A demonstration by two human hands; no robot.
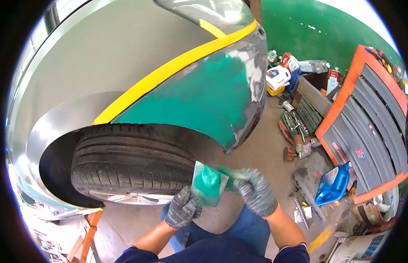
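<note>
My left hand (pixel 183 208), in a grey knit glove, grips the lower left edge of a flat mixing board (pixel 198 170). A mound of green body filler (pixel 208 178) lies on it. My right hand (pixel 257 193), gloved alike, is closed around the handle of a filler spreader (pixel 231 173). The spreader is blurred by motion, and its blade is at the board's right edge. Ahead of both hands is a car bumper (pixel 253 48), with green filler (pixel 186 103) spread over its side. Yellow masking tape (pixel 169 72) runs along the bumper's upper edge, beside the grey fender (pixel 107 48).
A tyre (pixel 134 158) sits under the fender, left of my hands. An orange stand (pixel 91 225) is at lower left. To the right are a tool cabinet (pixel 366 118), a blue jug (pixel 333 183), an open socket set (pixel 300 118) and scattered tools; bottles (pixel 278 78) stand by the green wall.
</note>
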